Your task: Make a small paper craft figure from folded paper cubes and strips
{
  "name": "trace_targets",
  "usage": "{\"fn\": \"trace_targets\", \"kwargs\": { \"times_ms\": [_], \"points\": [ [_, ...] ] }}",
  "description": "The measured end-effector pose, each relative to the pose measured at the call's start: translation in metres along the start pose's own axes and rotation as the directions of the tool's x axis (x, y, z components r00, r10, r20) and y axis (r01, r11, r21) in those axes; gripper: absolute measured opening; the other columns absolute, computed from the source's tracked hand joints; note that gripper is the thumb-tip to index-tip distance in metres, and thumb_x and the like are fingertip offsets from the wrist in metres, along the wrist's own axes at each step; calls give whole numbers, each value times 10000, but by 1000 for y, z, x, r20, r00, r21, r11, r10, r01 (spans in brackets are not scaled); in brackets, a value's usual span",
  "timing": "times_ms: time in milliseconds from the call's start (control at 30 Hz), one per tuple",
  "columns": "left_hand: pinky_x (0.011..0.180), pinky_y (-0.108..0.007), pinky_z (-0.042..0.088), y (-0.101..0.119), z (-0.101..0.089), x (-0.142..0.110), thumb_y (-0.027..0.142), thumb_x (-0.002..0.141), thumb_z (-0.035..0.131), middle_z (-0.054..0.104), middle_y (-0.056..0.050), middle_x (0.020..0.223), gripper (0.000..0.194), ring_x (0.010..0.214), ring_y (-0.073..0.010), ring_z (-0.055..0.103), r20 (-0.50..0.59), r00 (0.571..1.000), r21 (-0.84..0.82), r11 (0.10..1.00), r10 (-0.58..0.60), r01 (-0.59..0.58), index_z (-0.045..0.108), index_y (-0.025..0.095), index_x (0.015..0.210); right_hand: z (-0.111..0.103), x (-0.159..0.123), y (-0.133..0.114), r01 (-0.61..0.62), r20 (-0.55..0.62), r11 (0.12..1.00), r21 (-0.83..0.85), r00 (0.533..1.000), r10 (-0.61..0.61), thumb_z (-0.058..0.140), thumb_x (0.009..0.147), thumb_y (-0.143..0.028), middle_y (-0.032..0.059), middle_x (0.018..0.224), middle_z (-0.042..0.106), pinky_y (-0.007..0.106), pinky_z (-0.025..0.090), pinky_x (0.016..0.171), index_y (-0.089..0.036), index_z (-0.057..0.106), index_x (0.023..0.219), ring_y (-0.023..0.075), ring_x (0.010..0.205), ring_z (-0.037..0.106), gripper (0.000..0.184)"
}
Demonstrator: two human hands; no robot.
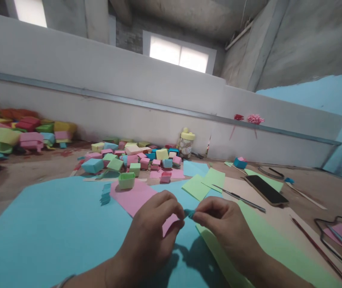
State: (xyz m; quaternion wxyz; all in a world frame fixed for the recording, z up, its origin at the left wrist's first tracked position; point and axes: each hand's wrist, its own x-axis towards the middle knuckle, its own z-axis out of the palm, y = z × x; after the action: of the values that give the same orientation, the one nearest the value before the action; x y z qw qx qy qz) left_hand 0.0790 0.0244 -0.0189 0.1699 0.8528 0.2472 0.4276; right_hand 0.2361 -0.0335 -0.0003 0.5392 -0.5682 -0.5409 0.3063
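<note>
Between my two hands is a small teal folded piece of paper point(189, 213), its ends covered by my fingertips. My left hand point(156, 224) pinches its left end, and my right hand point(223, 222) pinches the right end. Both hands are above a large blue paper sheet point(69, 236). Beyond the left hand lies a pink sheet point(135, 195) with an open green paper box point(126, 181) on it. A little stack of teal paper strips point(105, 194) lies to the left. Green paper squares point(196, 187) are just past my fingers.
Many small coloured paper boxes point(115, 164) are heaped toward the wall, near a yellow-lidded jar point(186, 143). At right lie a thin dark pointed tool point(239, 197), a phone point(266, 189), a long green sheet point(279, 240) and a dark red stick point(317, 248). Larger boxes point(28, 124) pile far left.
</note>
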Motion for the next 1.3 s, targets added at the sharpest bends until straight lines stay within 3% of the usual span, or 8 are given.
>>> {"fn": "trace_targets", "kwargs": {
  "times_ms": [200,367,600,867,1000,1100,1167,1300],
  "points": [
    [638,-290,428,1,0,1,246,682,671,564,-12,762,102,747,-187,540,-6,999,28,998,-54,54,607,216,756,2,1,4,-25,7,992,123,1000,24,706,627,-184,-18,567,595,221,425,545,-165,655,593,105,560,513,65],
    [625,-295,412,-3,2,-1,210,726,632,576,-13,712,23,708,-179,535,-18,999,28,999,-45,45,652,220,729,3,-3,11,139,25,990,-10,990,-138,688,684,-188,6,666,648,246,453,600,-192,703,677,140,646,569,18],
    [637,-287,440,5,2,-1,155,709,609,584,-19,719,70,723,-177,555,-47,992,-88,990,-118,114,655,208,704,2,-7,13,480,43,840,-253,873,-485,611,765,-134,20,735,648,252,484,594,-235,719,846,143,665,612,168],
    [638,-247,433,16,-2,1,143,692,596,552,10,656,133,640,-132,541,49,945,-284,903,-322,322,643,196,578,6,-13,11,601,54,692,-400,769,-637,574,751,-69,34,686,633,231,484,531,-184,703,823,133,606,597,187],
    [587,-227,398,10,-2,5,127,687,578,522,26,639,156,628,-118,517,110,933,-352,864,-344,360,573,179,540,7,-15,12,570,69,711,-411,797,-599,578,755,-94,28,664,621,232,470,518,-167,689,786,126,572,573,136],
    [569,-227,385,4,-1,8,181,703,580,531,29,629,138,620,-117,499,137,925,-383,842,-354,380,557,174,567,4,-14,12,490,57,795,-359,861,-505,582,776,-156,24,684,625,247,472,560,-176,678,787,134,609,578,99],
    [498,-219,367,1,-1,10,257,732,567,517,45,576,135,528,-102,469,192,877,-436,762,-441,478,545,177,626,1,-11,11,404,8,858,-318,906,-424,572,793,-198,24,719,633,260,470,602,-185,667,786,144,656,584,95],
    [401,-175,312,-1,0,9,339,778,535,586,28,570,177,428,-74,464,426,734,-589,454,-529,669,507,176,714,-5,-4,11,239,-80,944,-230,962,-263,573,788,-246,23,763,633,278,444,636,-190,656,763,154,701,566,104]
  ]
}}
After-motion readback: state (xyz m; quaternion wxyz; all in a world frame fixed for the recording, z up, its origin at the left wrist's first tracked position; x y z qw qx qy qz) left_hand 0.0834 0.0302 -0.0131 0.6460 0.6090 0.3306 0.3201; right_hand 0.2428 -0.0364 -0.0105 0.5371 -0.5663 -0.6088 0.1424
